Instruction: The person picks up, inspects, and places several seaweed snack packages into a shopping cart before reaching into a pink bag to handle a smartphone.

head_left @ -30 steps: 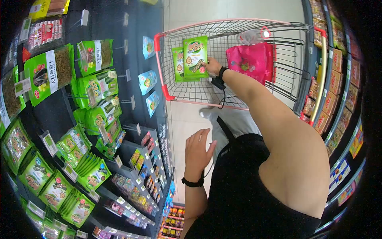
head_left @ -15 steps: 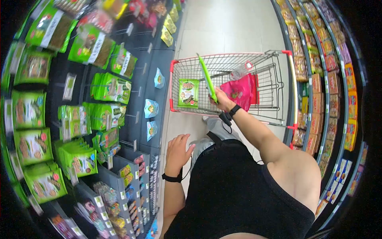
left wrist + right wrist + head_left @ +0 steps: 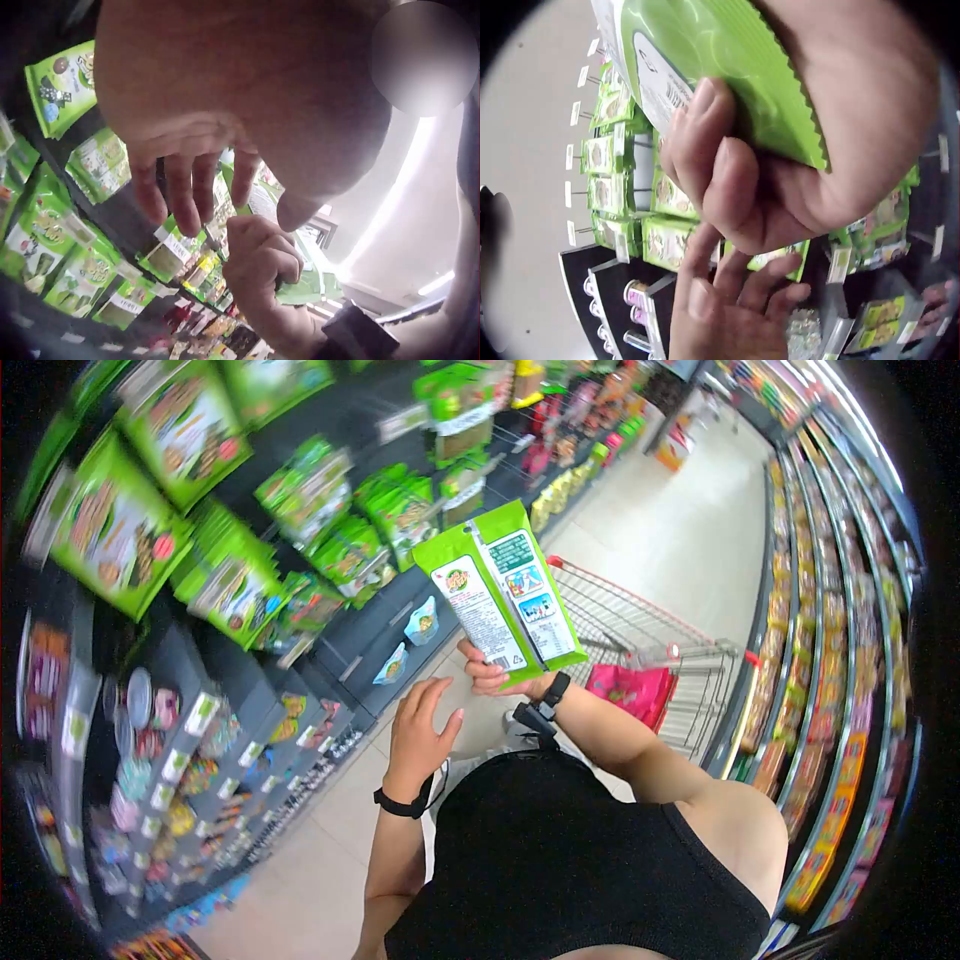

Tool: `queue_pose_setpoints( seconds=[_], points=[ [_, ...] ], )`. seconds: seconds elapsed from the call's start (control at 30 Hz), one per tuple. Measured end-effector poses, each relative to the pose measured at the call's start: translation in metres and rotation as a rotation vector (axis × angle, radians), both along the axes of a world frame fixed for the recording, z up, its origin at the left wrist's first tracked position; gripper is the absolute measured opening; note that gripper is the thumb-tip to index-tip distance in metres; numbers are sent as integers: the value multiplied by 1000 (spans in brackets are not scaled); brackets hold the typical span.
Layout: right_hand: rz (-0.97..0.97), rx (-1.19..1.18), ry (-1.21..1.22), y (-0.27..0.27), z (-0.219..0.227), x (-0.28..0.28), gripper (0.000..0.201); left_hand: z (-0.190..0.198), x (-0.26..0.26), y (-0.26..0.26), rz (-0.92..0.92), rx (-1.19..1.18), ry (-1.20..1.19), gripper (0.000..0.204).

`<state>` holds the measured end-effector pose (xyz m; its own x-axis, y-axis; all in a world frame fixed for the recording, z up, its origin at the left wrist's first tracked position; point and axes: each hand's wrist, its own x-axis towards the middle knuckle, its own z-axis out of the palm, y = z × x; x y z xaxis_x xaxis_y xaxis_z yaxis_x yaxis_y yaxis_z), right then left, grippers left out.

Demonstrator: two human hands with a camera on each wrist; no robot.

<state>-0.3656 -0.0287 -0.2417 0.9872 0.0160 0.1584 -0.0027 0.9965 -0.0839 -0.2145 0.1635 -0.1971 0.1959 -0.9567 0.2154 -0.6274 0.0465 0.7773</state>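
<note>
My right hand (image 3: 490,675) grips a green snack bag (image 3: 505,600) by its lower edge. The bag stands up in front of my body, its printed back with text, small pictures and a barcode facing me. In the right wrist view the fingers curl over the front of the bag (image 3: 776,97) near its zigzag edge. To the left and slightly lower is my left hand (image 3: 415,735), fingers relaxed and apart, holding nothing. It hovers close to the right hand (image 3: 262,259) in the left wrist view.
Behind the held bag stands a wire shopping cart (image 3: 556,563), partly hidden, with a pink bag (image 3: 632,692) inside. Green snack bags (image 3: 125,535) hang in rows on the left shelves, and two light-blue pouches (image 3: 422,622) sit lower. Packaged-goods shelves (image 3: 850,690) line the right.
My right hand has lifted the green bag out of the cart and brought it nearer, turning its back side toward me. The view has swung round; the left hand stays relaxed.
</note>
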Motion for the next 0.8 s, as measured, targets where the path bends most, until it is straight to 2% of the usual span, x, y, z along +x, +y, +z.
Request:
queue_pose_setpoints(
  seconds=[0.1,0.17,0.27,0.33,0.43,0.57,0.8],
  points=[
    [180,7,-18,21,10,35,57,30,4,18,159,-156,91,56],
    [284,24,-46,36,15,53,59,33,10,30,193,-256,59,61],
    [348,17,37,55,15,73,76,41,17,49,248,-330,-12,66],
    [417,21,3,69,11,80,90,45,18,62,284,-339,-57,66],
    [440,78,-16,83,3,86,78,49,19,76,333,-335,-89,66],
    [454,81,45,95,18,94,78,52,19,91,357,-329,-122,67],
    [479,167,-12,116,25,93,82,51,17,102,352,-363,-119,68]
  ],
)
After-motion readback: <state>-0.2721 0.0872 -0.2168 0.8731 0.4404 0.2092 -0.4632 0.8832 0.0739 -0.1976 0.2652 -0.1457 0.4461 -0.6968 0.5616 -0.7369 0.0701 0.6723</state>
